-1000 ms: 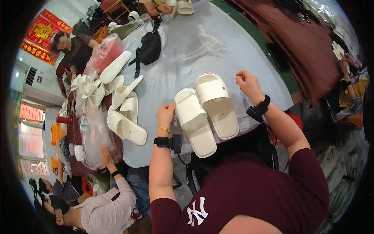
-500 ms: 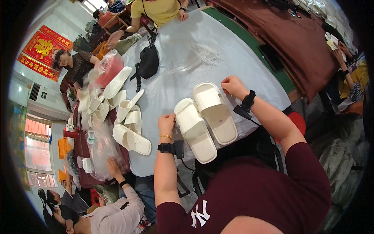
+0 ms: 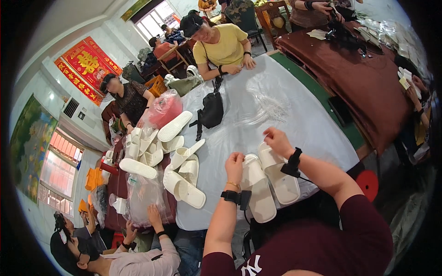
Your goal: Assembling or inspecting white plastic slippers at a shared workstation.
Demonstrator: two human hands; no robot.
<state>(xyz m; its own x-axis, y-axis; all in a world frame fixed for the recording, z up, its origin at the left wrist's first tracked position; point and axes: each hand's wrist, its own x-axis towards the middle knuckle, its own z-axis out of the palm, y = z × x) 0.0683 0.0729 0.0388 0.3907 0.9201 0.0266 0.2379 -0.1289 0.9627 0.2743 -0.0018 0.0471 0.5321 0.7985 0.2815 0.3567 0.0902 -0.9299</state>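
Note:
Side by side on the grey-covered table lie two cream slippers, a left one [image 3: 258,195] and a right one [image 3: 286,186], their toe ends pointing away from me. My left hand [image 3: 235,166] is closed beside the left slipper's toe end, fingers curled together. Over the right slipper's toe end, my right hand [image 3: 279,143] is closed in a pinch. Whatever the fingers hold, if anything, is too small to make out. Both wrists wear black straps with small devices.
More slippers [image 3: 186,184] are heaped to the left. A black pouch [image 3: 212,110] and thin clear strips [image 3: 272,109] lie farther off. One co-worker [image 3: 221,46] leans at the far edge; another's hands [image 3: 154,218] touch a clear bag [image 3: 142,198].
The view has swung, moving the scene right and down. My left hand has gone from the slipper's side toward its toe end; my right hand has come inward over the other toe end.

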